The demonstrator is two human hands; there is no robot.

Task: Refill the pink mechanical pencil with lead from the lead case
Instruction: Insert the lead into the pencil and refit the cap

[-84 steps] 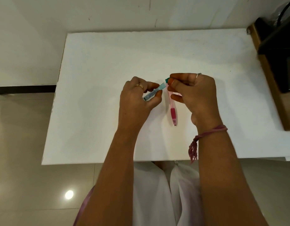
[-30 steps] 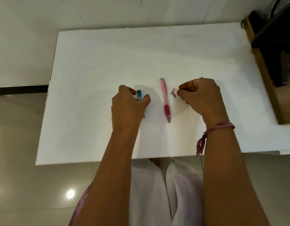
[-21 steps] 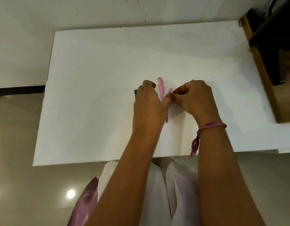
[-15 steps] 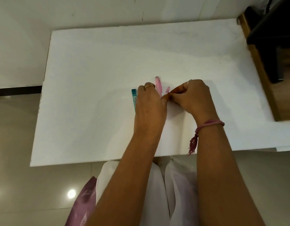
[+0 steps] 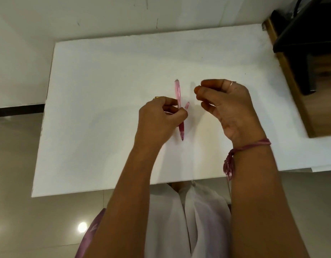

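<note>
My left hand (image 5: 161, 116) grips the pink mechanical pencil (image 5: 178, 92) around its middle and holds it just above the white table (image 5: 105, 81). The pencil's tip points toward me and its open back end points away. The small pink cap (image 5: 187, 105) lies on the table just right of the pencil. My right hand (image 5: 222, 107) hovers to the right of the pencil. Its thumb and forefinger are pinched together on what looks like a thin lead, barely visible. The lead case is hidden, likely behind my left hand.
A dark wooden piece of furniture (image 5: 298, 75) stands against the table's right edge. The wall runs along the table's far edge. Below the near edge are my white-clad legs (image 5: 189, 220) and a glossy tiled floor (image 5: 30, 211).
My left hand left the lead case on the table, moved right and picked up the pencil. My right hand has drawn away from the cap, up and to the right, still pinched.
</note>
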